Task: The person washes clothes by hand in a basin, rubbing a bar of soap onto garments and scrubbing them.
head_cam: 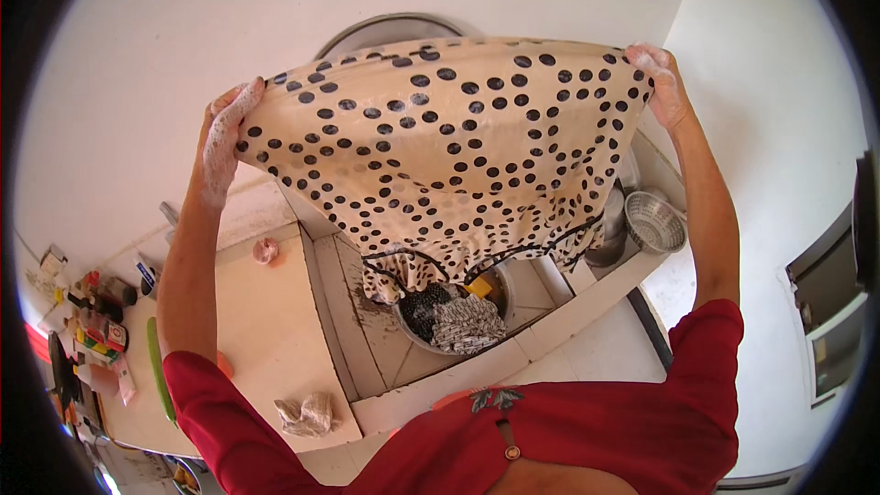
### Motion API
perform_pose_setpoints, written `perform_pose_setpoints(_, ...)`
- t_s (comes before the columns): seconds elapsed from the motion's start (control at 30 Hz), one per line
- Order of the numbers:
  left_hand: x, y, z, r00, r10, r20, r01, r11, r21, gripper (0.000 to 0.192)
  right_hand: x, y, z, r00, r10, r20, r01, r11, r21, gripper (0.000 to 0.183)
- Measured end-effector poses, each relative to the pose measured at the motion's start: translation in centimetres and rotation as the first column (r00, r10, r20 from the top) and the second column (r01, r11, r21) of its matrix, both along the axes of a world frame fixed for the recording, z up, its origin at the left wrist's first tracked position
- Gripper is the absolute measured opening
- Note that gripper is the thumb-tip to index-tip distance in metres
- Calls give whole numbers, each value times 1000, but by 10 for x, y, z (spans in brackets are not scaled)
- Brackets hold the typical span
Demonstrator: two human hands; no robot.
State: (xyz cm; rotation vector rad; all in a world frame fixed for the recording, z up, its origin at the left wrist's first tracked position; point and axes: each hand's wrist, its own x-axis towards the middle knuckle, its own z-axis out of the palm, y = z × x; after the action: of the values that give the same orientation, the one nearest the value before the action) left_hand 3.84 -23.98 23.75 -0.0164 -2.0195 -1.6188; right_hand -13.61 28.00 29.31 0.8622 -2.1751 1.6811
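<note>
A wet cream garment with black polka dots (447,130) is stretched wide between my two hands, with its black-piped edge hanging lowest. My left hand (230,117), covered in suds, grips its upper left corner. At the upper right corner my right hand (656,82), also sudsy, holds the fabric. Below the cloth, a metal basin (510,292) stands in a tiled sink (392,350). Inside it lie a black patterned cloth (421,309), a grey-and-white patterned cloth (469,323) and a yellow block (479,287). The garment's lower edge hides part of the basin.
A counter (268,330) at left bears a crumpled plastic bag (307,415), a small pink item (265,251), a long green object (158,371) and several bottles (100,337). A perforated colander (655,222) sits right of the sink. Behind the garment, a round metal rim (392,17) leans against the wall.
</note>
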Motion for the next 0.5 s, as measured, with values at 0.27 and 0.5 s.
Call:
perform_pose_setpoints(0.27, -11, -5, -4, 1000, 15, -12, -13, 993, 117, 35, 15, -12, 7, 996, 56, 65, -44, 983, -181, 46)
perform_pose_setpoints(0.5, -7, -7, -4, 1000, 15, -26, -14, 999, 53, 34, 14, 0, 4, 999, 36, 21, -34, 995, -89, 35)
